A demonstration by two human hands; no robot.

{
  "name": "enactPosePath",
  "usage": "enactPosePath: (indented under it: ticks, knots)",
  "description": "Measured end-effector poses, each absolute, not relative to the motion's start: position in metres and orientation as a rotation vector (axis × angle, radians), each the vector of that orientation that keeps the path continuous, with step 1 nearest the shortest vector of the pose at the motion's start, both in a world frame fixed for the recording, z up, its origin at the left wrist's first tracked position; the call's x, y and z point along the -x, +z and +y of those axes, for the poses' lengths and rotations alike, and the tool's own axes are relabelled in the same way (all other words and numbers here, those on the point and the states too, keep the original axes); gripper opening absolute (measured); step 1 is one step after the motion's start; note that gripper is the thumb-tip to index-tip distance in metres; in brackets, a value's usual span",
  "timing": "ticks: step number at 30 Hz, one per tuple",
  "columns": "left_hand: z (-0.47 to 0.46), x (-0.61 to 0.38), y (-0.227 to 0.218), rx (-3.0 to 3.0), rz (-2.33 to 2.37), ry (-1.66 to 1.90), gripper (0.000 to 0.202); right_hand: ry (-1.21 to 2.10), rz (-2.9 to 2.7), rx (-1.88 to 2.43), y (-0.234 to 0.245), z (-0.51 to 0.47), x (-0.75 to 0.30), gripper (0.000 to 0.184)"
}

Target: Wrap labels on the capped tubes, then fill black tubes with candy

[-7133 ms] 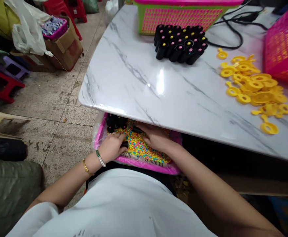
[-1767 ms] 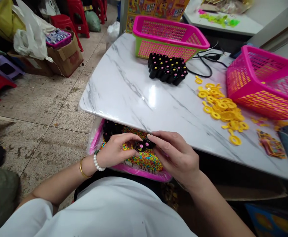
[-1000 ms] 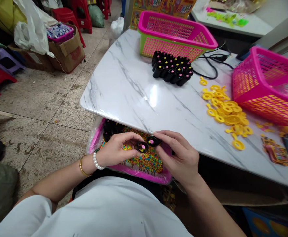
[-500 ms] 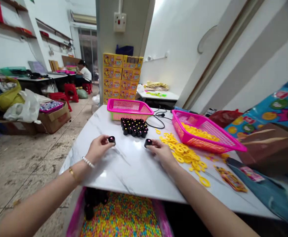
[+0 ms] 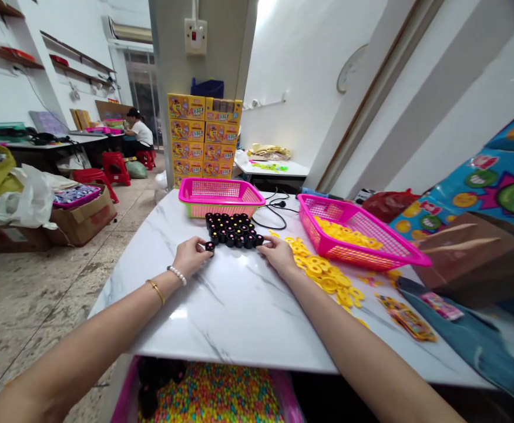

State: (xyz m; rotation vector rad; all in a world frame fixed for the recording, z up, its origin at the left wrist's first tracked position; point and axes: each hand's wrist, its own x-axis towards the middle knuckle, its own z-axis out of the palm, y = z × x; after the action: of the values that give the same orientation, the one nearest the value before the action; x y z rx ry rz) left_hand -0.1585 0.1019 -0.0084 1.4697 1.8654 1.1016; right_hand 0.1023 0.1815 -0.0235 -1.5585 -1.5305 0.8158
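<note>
Both my arms reach out over a white marble table (image 5: pixel 239 305). My left hand (image 5: pixel 191 256) pinches a small black tube (image 5: pixel 210 247) at the left edge of a cluster of black tubes (image 5: pixel 232 229) standing upright on the table. At the cluster's right edge, my right hand (image 5: pixel 275 252) holds another black tube (image 5: pixel 259 240) with its fingertips. Under the table's near edge sits a pink tray of small coloured candy beads (image 5: pixel 212 393).
A pink and green basket (image 5: pixel 219 197) stands behind the cluster. To the right are a pink basket (image 5: pixel 353 238) with yellow rings and loose yellow rings (image 5: pixel 327 276). A black cable (image 5: pixel 274 214), stacked yellow cartons (image 5: pixel 204 141) and a seated person (image 5: pixel 138 132) lie beyond.
Both hands rose from the candy tray with a black tube each and have moved forward across the table to the tube cluster. The camera tilted up.
</note>
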Motion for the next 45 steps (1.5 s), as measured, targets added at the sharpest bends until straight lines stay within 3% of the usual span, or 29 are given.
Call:
enactPosePath:
  ticks: [11, 16, 27, 32, 38, 45]
  knots:
    - [0.112, 0.143, -0.003, -1.593, 2.076, 0.974, 0.041, 0.714, -1.595, 1.553, -0.03, 0.182, -0.103, 0.044]
    - [0.105, 0.143, -0.004, -1.657, 2.085, 0.972, 0.022, 0.699, -1.613, 1.551, -0.035, 0.185, -0.107, 0.044]
    - [0.108, 0.129, -0.007, -1.55, 2.007, 1.083, 0.03, 0.752, -1.545, 1.546, -0.034, 0.182, -0.105, 0.041]
    - [0.104, 0.125, -0.006, -1.514, 1.873, 1.131, 0.008, 0.807, -1.476, 1.531, -0.033, 0.18, -0.102, 0.035]
    - [0.103, 0.128, -0.009, -1.565, 1.777, 1.089, 0.019, 0.859, -1.451, 1.504, -0.035, 0.182, -0.103, 0.027]
    - [0.104, 0.139, -0.014, -1.583, 1.765, 1.14, 0.016, 0.834, -1.513, 1.508, -0.035, 0.181, -0.106, 0.03]
